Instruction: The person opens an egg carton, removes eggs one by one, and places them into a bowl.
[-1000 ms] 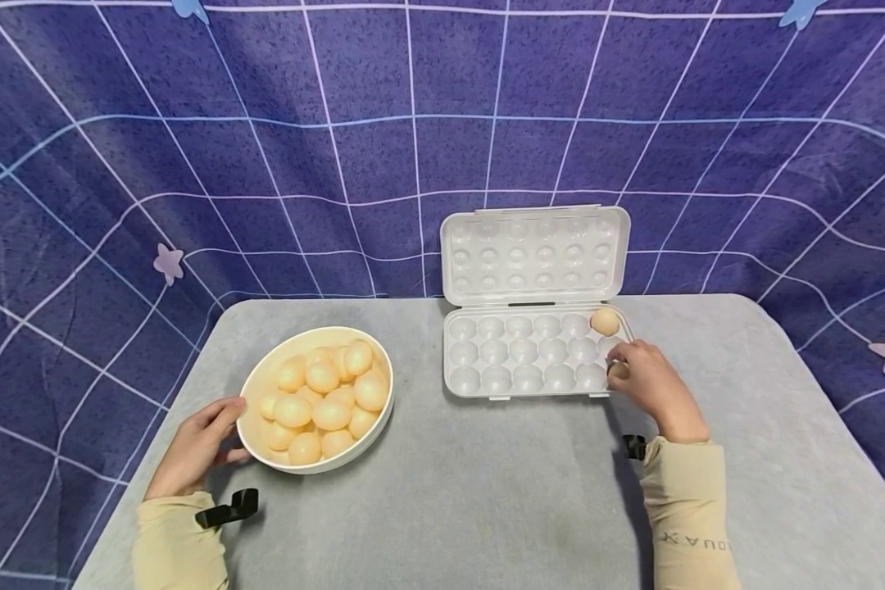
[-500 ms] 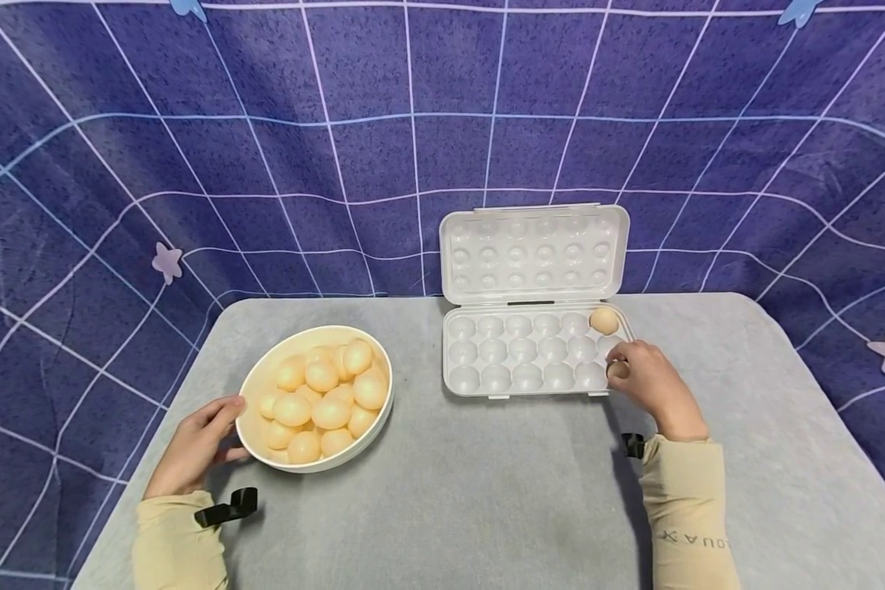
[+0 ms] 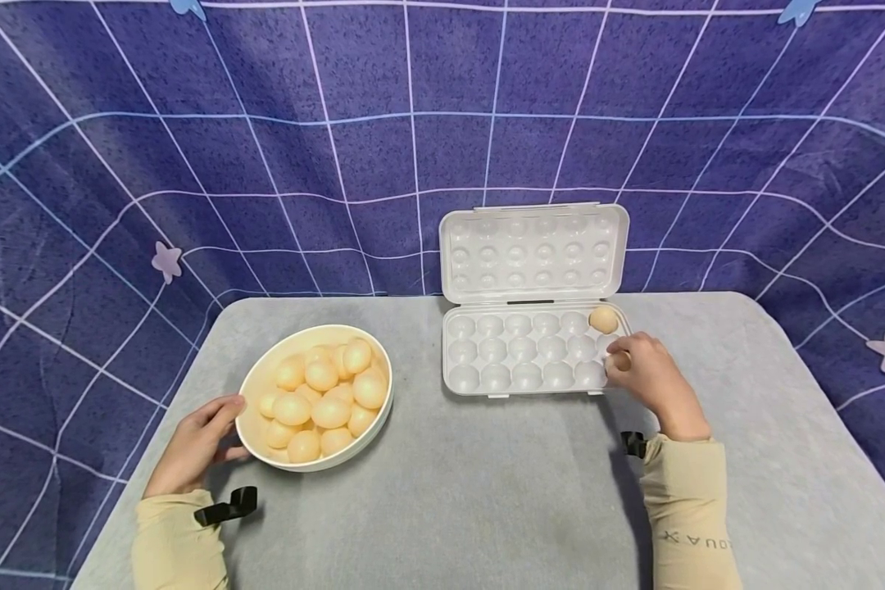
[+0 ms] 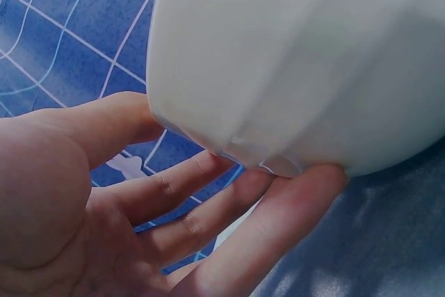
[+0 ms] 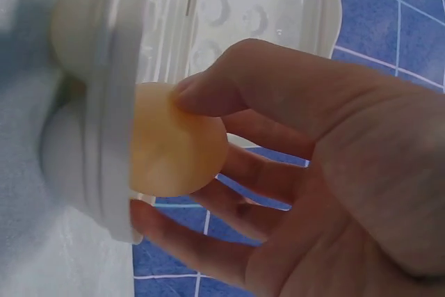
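Observation:
In the head view, a cream bowl (image 3: 373,430) heaped with yellowish eggs (image 3: 331,411) sits on the left of the table. My left hand (image 3: 195,442) holds its left side, thumb at the rim and fingers lower on the wall; the left wrist view shows the fingertips against the white outside. At the front right corner of the open egg carton (image 3: 496,378), my right hand (image 3: 656,383) pinches an egg (image 5: 177,154) between thumb and fingers. That egg's lower part is hidden behind the carton's edge in the right wrist view. Another egg (image 3: 603,319) rests in the back right cup.
The carton's lid (image 3: 534,254) stands upright behind the cups, close to the back edge of the grey table (image 3: 472,492). A purple-blue gridded cloth (image 3: 369,156) hangs behind and at both sides.
My right hand's fingers, with the egg, have shifted slightly toward the back of the carton. My left hand and the bowl have stayed in place.

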Action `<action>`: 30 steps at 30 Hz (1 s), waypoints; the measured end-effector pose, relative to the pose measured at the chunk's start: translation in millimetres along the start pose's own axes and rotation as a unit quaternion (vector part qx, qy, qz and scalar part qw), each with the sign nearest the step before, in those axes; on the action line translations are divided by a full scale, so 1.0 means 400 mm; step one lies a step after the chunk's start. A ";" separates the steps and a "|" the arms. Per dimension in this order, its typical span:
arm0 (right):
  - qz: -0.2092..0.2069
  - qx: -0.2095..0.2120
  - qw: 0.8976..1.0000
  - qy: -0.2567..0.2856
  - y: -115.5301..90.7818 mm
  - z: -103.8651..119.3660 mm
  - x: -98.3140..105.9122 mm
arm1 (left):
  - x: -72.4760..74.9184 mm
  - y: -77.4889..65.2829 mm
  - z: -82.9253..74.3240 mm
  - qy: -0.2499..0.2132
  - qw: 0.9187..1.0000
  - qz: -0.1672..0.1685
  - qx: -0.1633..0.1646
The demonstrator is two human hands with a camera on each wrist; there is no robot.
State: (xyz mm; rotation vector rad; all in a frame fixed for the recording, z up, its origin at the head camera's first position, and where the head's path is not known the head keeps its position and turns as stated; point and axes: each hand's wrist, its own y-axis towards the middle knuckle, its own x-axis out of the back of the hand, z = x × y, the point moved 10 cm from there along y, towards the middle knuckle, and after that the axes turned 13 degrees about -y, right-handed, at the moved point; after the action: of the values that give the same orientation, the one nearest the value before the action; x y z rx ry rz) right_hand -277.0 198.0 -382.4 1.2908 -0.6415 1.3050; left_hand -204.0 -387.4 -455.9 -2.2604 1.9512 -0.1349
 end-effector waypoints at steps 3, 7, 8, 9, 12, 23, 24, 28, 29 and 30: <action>-0.015 0.000 1.000 0.008 0.002 0.008 0.012 | -0.003 -0.003 -0.006 0.005 1.000 0.003 0.000; -0.038 0.001 0.999 0.020 0.006 0.017 0.025 | -0.008 -0.005 -0.010 -0.007 1.000 0.005 0.005; -0.043 0.002 0.999 0.023 0.007 0.019 0.027 | -0.008 -0.005 -0.011 -0.009 1.000 0.004 0.006; -0.046 0.001 0.999 0.026 0.008 0.021 0.028 | -0.007 -0.004 -0.009 -0.004 1.000 0.003 0.007; -0.052 0.001 0.998 0.033 0.011 0.027 0.030 | 0.008 0.007 0.008 -0.002 1.000 -0.003 0.010; -0.066 0.031 0.996 0.055 0.024 0.078 0.027 | 0.000 0.003 0.000 0.015 1.000 -0.003 0.009; -0.067 0.033 0.996 0.056 0.025 0.084 0.027 | -0.005 0.000 -0.006 0.024 1.000 0.000 0.010; -0.068 0.043 0.995 0.054 0.028 0.108 0.028 | -0.012 -0.008 -0.014 0.013 1.000 -0.004 0.017; -0.070 0.046 0.995 0.053 0.029 0.115 0.030 | -0.012 -0.008 -0.014 0.010 1.000 -0.004 0.017; -0.073 0.050 0.995 0.052 0.030 0.121 0.031 | -0.012 -0.008 -0.014 0.011 1.000 -0.004 0.016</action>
State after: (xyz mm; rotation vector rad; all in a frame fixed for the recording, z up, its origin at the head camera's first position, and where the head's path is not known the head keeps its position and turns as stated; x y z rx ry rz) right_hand -270.5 155.0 -355.1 1.3158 -0.4054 1.2874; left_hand -202.3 -382.6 -449.6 -2.2558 1.9365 -0.1920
